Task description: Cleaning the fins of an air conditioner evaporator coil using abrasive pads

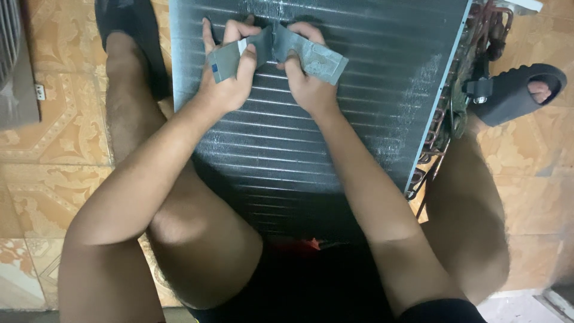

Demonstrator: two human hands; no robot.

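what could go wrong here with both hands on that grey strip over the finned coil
1. Both hands, left and right, press the strip on the coil; its thin fins could cut skin or bend.
2. The strip is creased in the middle and might tear.
3. The copper pipes sit close to the sandalled foot.

A home floor used for repairs: ornate orange patterned ceramic tiles (60, 119) surround a dark finned metal coil panel (335, 119).

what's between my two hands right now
A crumpled grey strip of sandpaper-like sheet spans between left hand and right hand, over the finned coil, head view.
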